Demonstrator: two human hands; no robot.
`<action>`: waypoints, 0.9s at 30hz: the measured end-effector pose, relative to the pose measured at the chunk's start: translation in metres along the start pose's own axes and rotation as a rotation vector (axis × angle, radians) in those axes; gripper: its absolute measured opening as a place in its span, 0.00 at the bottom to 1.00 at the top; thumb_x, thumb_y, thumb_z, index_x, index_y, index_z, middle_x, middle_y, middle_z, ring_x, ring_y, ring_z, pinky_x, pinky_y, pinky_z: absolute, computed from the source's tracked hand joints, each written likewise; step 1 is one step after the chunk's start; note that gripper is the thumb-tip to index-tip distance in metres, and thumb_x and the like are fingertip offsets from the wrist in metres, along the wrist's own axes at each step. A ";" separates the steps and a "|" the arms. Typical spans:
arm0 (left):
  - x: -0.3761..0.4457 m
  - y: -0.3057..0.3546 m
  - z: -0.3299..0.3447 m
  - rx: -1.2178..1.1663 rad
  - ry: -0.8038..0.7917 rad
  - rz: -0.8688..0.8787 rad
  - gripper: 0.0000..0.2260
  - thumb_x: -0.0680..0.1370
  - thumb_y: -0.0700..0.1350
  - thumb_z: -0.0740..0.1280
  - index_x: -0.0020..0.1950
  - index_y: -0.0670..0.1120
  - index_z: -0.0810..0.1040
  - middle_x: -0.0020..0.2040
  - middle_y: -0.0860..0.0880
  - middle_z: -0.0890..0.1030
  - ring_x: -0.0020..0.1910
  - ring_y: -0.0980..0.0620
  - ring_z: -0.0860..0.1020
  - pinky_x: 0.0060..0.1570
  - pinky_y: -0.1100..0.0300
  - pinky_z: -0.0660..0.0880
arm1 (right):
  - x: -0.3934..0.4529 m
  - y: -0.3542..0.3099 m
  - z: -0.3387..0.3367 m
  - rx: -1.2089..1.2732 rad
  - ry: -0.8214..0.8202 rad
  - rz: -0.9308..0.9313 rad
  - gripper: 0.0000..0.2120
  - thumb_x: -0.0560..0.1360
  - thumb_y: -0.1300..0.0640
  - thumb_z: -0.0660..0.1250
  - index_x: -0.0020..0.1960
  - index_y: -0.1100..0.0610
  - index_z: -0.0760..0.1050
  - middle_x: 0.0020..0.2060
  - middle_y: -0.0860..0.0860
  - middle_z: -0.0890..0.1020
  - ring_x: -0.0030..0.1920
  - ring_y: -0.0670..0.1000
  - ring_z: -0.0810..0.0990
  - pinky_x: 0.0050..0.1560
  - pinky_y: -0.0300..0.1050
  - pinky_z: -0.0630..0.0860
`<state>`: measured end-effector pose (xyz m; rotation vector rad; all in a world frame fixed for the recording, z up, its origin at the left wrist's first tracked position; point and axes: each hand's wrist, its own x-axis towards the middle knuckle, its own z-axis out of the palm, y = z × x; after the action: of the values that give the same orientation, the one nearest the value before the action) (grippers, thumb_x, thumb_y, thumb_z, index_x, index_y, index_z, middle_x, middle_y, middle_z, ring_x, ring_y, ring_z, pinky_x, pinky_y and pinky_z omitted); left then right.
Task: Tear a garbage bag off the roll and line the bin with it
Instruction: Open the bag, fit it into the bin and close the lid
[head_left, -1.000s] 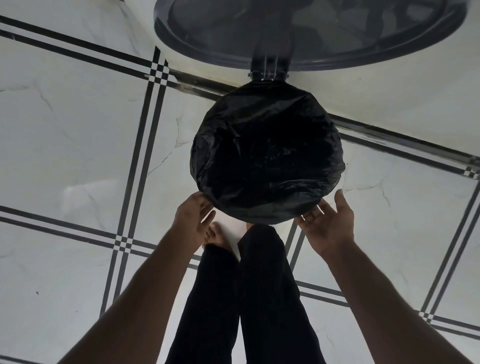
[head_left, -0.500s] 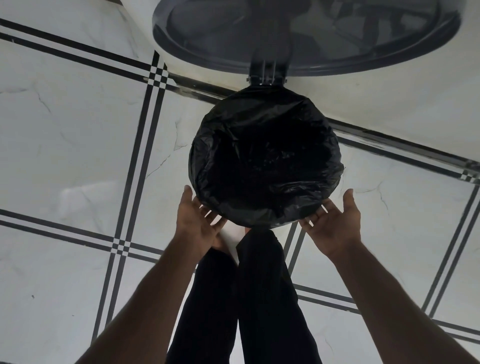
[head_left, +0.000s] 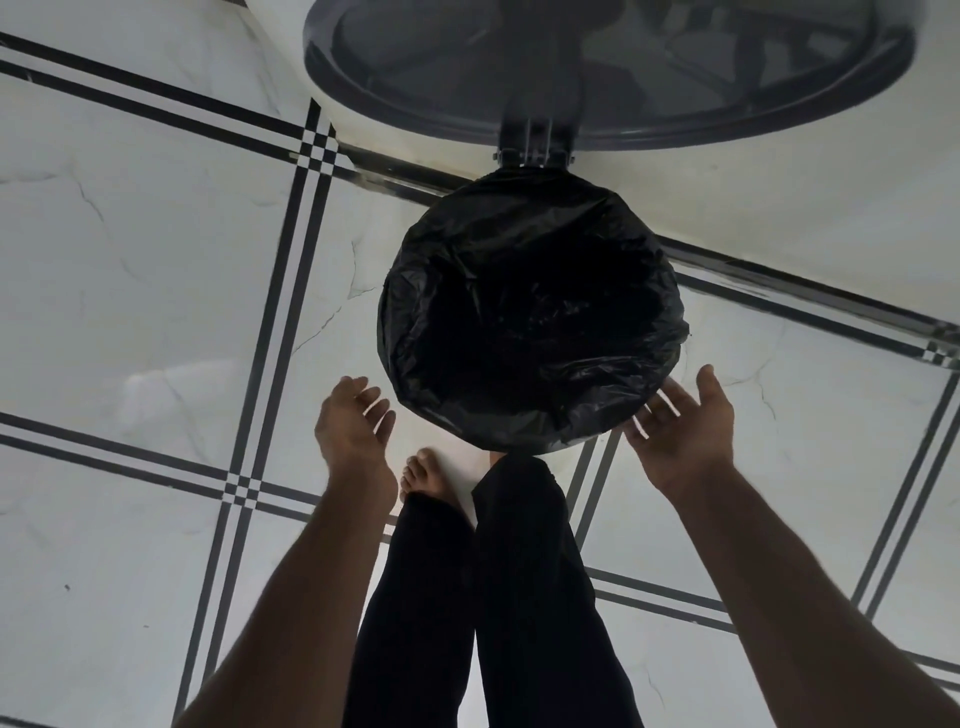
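White marble-look floor tiles (head_left: 130, 291) with dark double border lines are stretching under you, and the round bin (head_left: 532, 431) is standing on them just beyond your bare foot (head_left: 423, 475) and dark trouser legs (head_left: 488, 597). Its hinged lid (head_left: 608, 67) is standing open at the far side.

Compared with half a second ago, your left hand (head_left: 353, 421) is pulling back: it was pressed up against the near-left rim, and now it is hanging just beside it with a sliver of floor showing between fingers and plastic. Your right hand (head_left: 685, 431) is sitting much where it was, at the near-right edge. That release, to my eye, is telling you the tucking is nearly over.

The black garbage bag (head_left: 530, 312) is lying inside the bin with its mouth folded out over the rim all the way round, as far as the view is showing; the far edge near the hinge is looking covered too.

Neither grip is holding anything. Your left grip is loosely curled with fingers slightly spread, clear of the bag. Your right grip is open and palm-up, with its fingertips (head_left: 649, 410) reaching under the bag's overhang; whether they are actually touching the plastic, I cannot tell. The bag is lying between your two hands, a little farther out than both.
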<state>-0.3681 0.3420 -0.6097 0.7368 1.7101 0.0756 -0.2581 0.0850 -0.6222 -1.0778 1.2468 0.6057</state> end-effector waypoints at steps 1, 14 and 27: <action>-0.001 0.004 0.000 -0.011 -0.026 0.036 0.11 0.82 0.49 0.61 0.54 0.45 0.81 0.48 0.49 0.82 0.50 0.51 0.81 0.50 0.60 0.78 | 0.000 -0.003 0.001 0.033 -0.005 -0.022 0.24 0.79 0.39 0.60 0.61 0.58 0.77 0.55 0.54 0.78 0.55 0.54 0.78 0.69 0.51 0.71; 0.004 0.044 0.018 0.270 -0.194 0.243 0.11 0.81 0.49 0.62 0.45 0.49 0.82 0.44 0.51 0.83 0.48 0.53 0.81 0.59 0.55 0.78 | -0.006 -0.029 0.008 -0.366 -0.034 -0.238 0.10 0.80 0.48 0.61 0.53 0.51 0.78 0.48 0.50 0.84 0.53 0.52 0.81 0.58 0.47 0.77; 0.039 0.092 0.054 0.687 -0.335 0.490 0.06 0.77 0.37 0.70 0.42 0.46 0.82 0.41 0.45 0.83 0.45 0.47 0.81 0.54 0.52 0.82 | 0.022 -0.085 0.062 -0.859 -0.195 -0.553 0.11 0.80 0.57 0.66 0.40 0.52 0.80 0.37 0.49 0.80 0.33 0.44 0.77 0.37 0.38 0.73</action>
<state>-0.2837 0.4176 -0.6195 1.5743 1.1898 -0.2979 -0.1522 0.1013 -0.6187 -1.9300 0.4414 0.8039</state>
